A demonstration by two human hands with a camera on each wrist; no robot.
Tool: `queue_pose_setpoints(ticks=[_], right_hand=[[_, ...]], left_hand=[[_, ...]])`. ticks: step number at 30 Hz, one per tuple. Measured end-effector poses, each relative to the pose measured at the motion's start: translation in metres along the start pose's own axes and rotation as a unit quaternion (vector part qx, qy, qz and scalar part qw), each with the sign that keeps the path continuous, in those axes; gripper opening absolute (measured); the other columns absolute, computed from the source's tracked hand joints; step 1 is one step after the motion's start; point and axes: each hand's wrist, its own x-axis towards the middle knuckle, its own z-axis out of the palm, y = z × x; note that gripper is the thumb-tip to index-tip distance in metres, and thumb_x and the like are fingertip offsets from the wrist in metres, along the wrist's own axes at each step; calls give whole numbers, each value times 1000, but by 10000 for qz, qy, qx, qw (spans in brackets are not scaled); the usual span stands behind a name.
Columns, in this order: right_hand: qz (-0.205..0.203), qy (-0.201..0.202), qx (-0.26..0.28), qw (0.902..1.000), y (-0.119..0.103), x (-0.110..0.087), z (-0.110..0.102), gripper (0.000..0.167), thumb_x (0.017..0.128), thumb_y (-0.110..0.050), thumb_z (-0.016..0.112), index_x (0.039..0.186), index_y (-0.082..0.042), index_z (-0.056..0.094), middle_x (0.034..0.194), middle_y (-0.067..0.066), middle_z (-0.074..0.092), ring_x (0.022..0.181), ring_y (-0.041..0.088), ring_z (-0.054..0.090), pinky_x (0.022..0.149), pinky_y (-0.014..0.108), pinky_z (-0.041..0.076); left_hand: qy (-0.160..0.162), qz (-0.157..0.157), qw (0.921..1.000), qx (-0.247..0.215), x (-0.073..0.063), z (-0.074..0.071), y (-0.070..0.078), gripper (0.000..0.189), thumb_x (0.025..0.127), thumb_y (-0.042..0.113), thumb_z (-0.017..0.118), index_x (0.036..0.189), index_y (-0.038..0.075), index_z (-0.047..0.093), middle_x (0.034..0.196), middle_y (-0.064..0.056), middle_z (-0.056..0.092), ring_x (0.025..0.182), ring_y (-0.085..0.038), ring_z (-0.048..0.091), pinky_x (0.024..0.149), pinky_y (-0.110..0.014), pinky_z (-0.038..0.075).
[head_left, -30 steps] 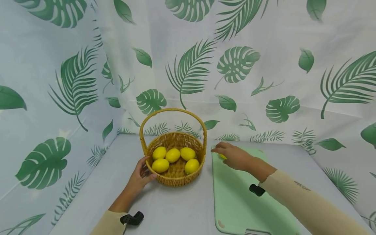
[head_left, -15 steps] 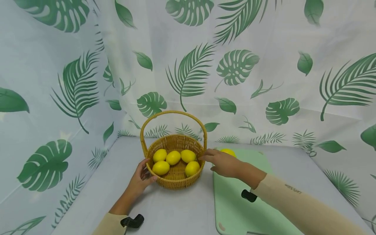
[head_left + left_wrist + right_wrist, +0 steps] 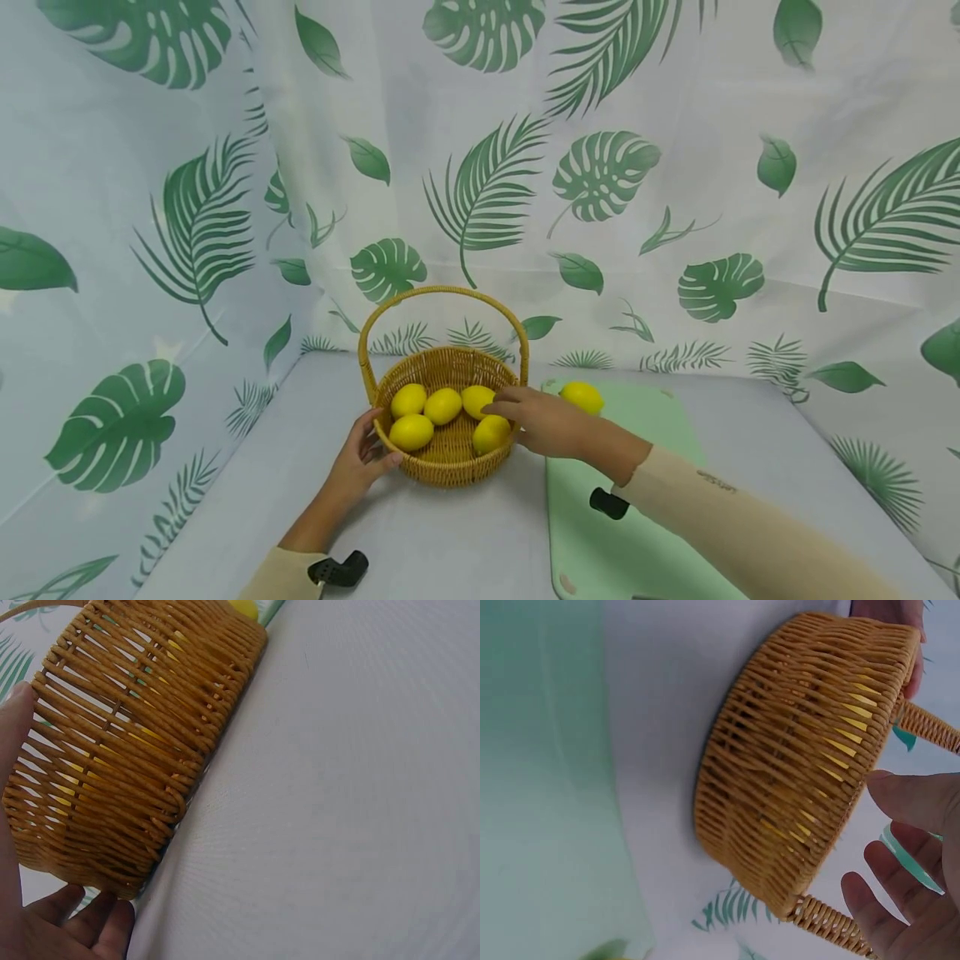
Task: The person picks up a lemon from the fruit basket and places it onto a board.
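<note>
A wicker basket [image 3: 448,473] with a tall arched handle stands on the table and holds several yellow lemons [image 3: 442,406]. My left hand [image 3: 356,458] grips its left side, the thumb at the front; in the left wrist view the fingertips [image 3: 112,926] touch the weave. Over the right rim reaches my right hand [image 3: 551,423], its fingers above the lemons on that side. Seen from the right wrist, the right hand [image 3: 911,862] has its fingers spread, with nothing between them. Another lemon [image 3: 582,398] lies on the green cutting board [image 3: 581,517], just behind the right hand.
The cutting board lies to the right of the basket on the pale table [image 3: 465,542], partly covered by the right forearm. A white curtain [image 3: 637,225] with green leaf prints hangs behind and along the left side, close to the basket's back.
My right hand has moved left, from the lemon on the cutting board to over the basket's right rim. The lemon there is now uncovered. The left hand stays on the basket.
</note>
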Motion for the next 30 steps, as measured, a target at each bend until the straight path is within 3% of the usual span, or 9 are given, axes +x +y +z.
queue_pose_setpoints(ticks=[5,17,24,30], right_hand=[[9,10,106,9999,-1,10,6,47,90,-8,70,134,-18,58,124,0,53,110,17,54,93,31,50],[363,-516,172,9979,-1,37,17,51,88,-17,74,136,-18,58,131,1,52,117,19,51,98,34,47],[583,-1005,444,9922,2,50,24,49,88,-15,73,135,-13,58,129,3,56,116,19,53,99,36,47],[822,-1394,506,9855,1,60,29,49,88,-19,73,134,-14,60,127,2,60,114,17,54,101,36,44]], left_hand=[[1,38,10000,-38,0,1,1,79,87,14,75,150,13,28,154,-15,28,139,-34,32,110,-51,31],[17,-18,10000,-23,1,1,1,80,87,16,76,150,15,27,155,-14,26,140,-34,30,111,-52,30],[-196,-197,9996,-107,-5,1,34,81,88,8,73,152,3,23,156,-23,21,140,-41,27,110,-56,28],[-120,-237,9996,-126,-8,1,34,81,87,8,74,151,4,24,155,-23,22,140,-40,27,110,-55,29]])
